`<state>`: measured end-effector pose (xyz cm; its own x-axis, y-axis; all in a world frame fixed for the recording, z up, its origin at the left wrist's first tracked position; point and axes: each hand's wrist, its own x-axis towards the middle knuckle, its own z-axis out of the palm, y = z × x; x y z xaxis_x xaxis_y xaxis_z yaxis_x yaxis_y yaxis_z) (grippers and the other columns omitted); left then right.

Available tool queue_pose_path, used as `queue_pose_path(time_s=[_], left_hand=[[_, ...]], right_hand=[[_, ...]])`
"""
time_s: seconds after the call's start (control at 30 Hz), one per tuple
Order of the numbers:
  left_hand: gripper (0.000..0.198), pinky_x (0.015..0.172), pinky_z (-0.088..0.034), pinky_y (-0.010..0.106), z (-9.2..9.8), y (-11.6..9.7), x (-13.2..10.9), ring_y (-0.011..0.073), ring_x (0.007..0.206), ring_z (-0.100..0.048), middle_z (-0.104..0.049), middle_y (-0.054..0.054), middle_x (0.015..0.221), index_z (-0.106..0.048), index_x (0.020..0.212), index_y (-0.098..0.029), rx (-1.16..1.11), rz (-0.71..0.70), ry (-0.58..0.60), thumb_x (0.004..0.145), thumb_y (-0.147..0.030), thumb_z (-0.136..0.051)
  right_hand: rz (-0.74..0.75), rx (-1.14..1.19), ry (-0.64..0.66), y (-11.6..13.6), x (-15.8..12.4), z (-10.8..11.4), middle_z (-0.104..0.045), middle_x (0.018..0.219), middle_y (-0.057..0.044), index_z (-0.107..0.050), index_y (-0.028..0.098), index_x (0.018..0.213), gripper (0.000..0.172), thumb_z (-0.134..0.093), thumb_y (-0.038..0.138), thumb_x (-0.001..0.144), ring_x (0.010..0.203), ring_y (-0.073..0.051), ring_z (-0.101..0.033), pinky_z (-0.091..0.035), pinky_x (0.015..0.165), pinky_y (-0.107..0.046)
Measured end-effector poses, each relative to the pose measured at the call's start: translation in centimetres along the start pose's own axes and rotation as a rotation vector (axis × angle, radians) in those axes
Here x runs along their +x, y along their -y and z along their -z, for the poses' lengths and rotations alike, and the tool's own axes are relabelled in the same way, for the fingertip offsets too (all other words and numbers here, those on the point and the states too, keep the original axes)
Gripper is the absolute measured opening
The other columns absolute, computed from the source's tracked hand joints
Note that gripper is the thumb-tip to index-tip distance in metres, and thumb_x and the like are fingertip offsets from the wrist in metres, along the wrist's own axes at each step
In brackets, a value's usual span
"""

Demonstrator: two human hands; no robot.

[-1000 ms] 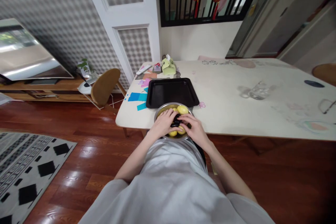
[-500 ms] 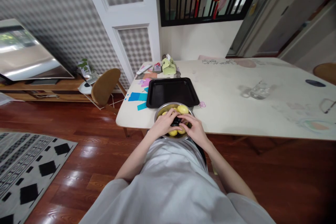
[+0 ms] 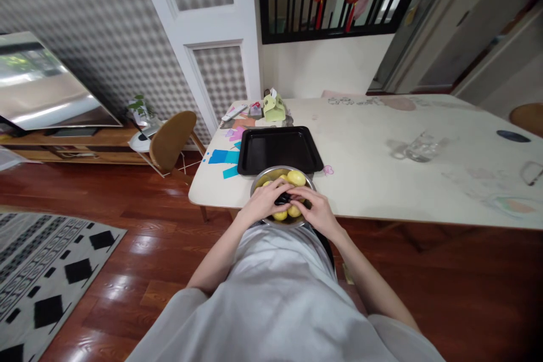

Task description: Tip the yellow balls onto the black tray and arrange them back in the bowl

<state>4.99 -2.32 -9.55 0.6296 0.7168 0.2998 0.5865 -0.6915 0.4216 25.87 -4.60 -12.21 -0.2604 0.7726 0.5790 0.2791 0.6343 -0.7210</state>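
A steel bowl (image 3: 255,180) stands at the table's near edge, close to my body. In it lie several smooth yellow oval pieces, one yellow piece (image 3: 296,177) at the far side looking like a lemon or a peeled potato. Above them, a small shiny black object (image 3: 283,198) is held between both hands; its kind is hard to make out. My left hand (image 3: 267,199) curls round it from the left, thumb on the near side. From the right, the bent fingers of my right hand (image 3: 313,206) close on it, partly hiding it.
Just beyond the bowl lies a black baking tray (image 3: 278,150) on the white table (image 3: 360,181). A green tissue box (image 3: 274,107) and a remote (image 3: 234,112) are at the back left. A glass jug (image 3: 422,147) stands farther right. A wooden chair (image 3: 172,138) is at the left.
The fingers have shifted slightly around the black object, and less of it shows. The whole view has moved a little; the bowl and tray keep their places.
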Motion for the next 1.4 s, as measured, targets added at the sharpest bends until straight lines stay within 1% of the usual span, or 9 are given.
queue_pose_path(time_s=[0.13,0.27,0.37,0.5,0.7,0.83,1.03,1.2,1.4], left_hand=[[0.036,0.098,-0.06,0.039,0.1,-0.1,0.0,0.0273,0.118,-0.07,-0.062,0.01,0.138,-0.06,0.131,-0.026,-0.016,0.045,-0.026,0.097,-0.033,-0.07],[0.029,0.096,-0.06,0.037,0.2,0.0,-0.1,0.0253,0.113,-0.071,-0.061,0.009,0.136,-0.063,0.126,-0.027,-0.029,0.05,-0.031,0.098,-0.034,-0.068],[0.029,0.097,-0.059,0.037,0.2,0.1,0.0,0.0254,0.115,-0.071,-0.062,0.009,0.135,-0.062,0.126,-0.027,-0.036,0.044,-0.024,0.1,-0.035,-0.067],[0.03,0.095,-0.06,0.037,0.0,0.1,0.0,0.0269,0.118,-0.07,-0.064,0.008,0.135,-0.06,0.127,-0.027,-0.02,0.044,-0.016,0.099,-0.036,-0.068],[0.03,0.093,-0.06,0.037,-0.2,-0.2,0.1,0.0279,0.118,-0.07,-0.065,0.008,0.135,-0.059,0.127,-0.027,0.043,0.051,0.014,0.102,-0.041,-0.065],[0.03,0.091,-0.06,0.037,-0.2,-0.3,0.2,0.0273,0.114,-0.07,-0.064,0.007,0.134,-0.06,0.125,-0.028,0.036,0.055,0.005,0.1,-0.041,-0.069],[0.027,0.097,-0.057,0.038,0.0,0.2,0.1,0.0261,0.113,-0.068,-0.064,0.008,0.126,-0.06,0.119,-0.026,-0.135,0.006,-0.071,0.097,-0.038,-0.071],[0.028,0.101,-0.054,0.039,0.2,0.9,0.3,0.0253,0.111,-0.066,-0.066,0.009,0.116,-0.061,0.113,-0.022,-0.315,-0.036,-0.155,0.096,-0.041,-0.073],[0.033,0.098,-0.053,0.037,0.6,1.7,0.5,0.0237,0.106,-0.066,-0.068,0.008,0.111,-0.062,0.11,-0.02,-0.519,0.065,-0.262,0.093,-0.044,-0.077]], right_hand=[[-0.033,0.055,-0.044,0.6,0.2,0.6,-0.077,0.118,-0.008,-0.076,0.027,0.119,0.023,-0.067,0.024,0.097,0.09,-0.021,-0.078,-0.069,0.085,-0.037],[-0.041,0.041,-0.072,1.0,0.6,1.2,-0.078,0.11,-0.007,-0.078,0.027,0.114,0.019,-0.07,0.027,0.096,0.084,-0.02,-0.078,-0.069,0.082,-0.037],[-0.052,0.021,-0.041,0.7,0.7,1.3,-0.079,0.106,-0.007,-0.079,0.025,0.11,0.017,-0.07,0.028,0.096,0.088,-0.022,-0.078,-0.068,0.083,-0.037],[-0.033,-0.037,-0.012,0.2,0.6,1.3,-0.08,0.107,-0.008,-0.08,0.024,0.106,0.014,-0.069,0.026,0.097,0.1,-0.024,-0.077,-0.065,0.093,-0.039],[-0.013,-0.046,0.02,0.1,0.6,1.4,-0.08,0.105,-0.007,-0.08,0.024,0.103,0.013,-0.07,0.024,0.096,0.099,-0.023,-0.077,-0.064,0.092,-0.038],[0.0,-0.041,0.009,0.2,0.7,1.6,-0.081,0.106,-0.007,-0.08,0.024,0.104,0.013,-0.069,0.024,0.096,0.099,-0.023,-0.077,-0.064,0.091,-0.038],[-0.006,-0.065,-0.041,0.3,0.7,2.0,-0.081,0.104,-0.006,-0.08,0.025,0.103,0.015,-0.066,0.025,0.099,0.097,-0.022,-0.077,-0.063,0.092,-0.037],[-0.011,-0.08,-0.045,0.4,0.7,2.0,-0.081,0.103,-0.007,-0.08,0.025,0.103,0.017,-0.064,0.027,0.1,0.097,-0.022,-0.077,-0.063,0.09,-0.038],[0.013,-0.072,-0.055,0.5,0.7,1.7,-0.08,0.103,-0.006,-0.079,0.024,0.103,0.017,-0.063,0.025,0.1,0.097,-0.021,-0.076,-0.062,0.092,-0.036]])
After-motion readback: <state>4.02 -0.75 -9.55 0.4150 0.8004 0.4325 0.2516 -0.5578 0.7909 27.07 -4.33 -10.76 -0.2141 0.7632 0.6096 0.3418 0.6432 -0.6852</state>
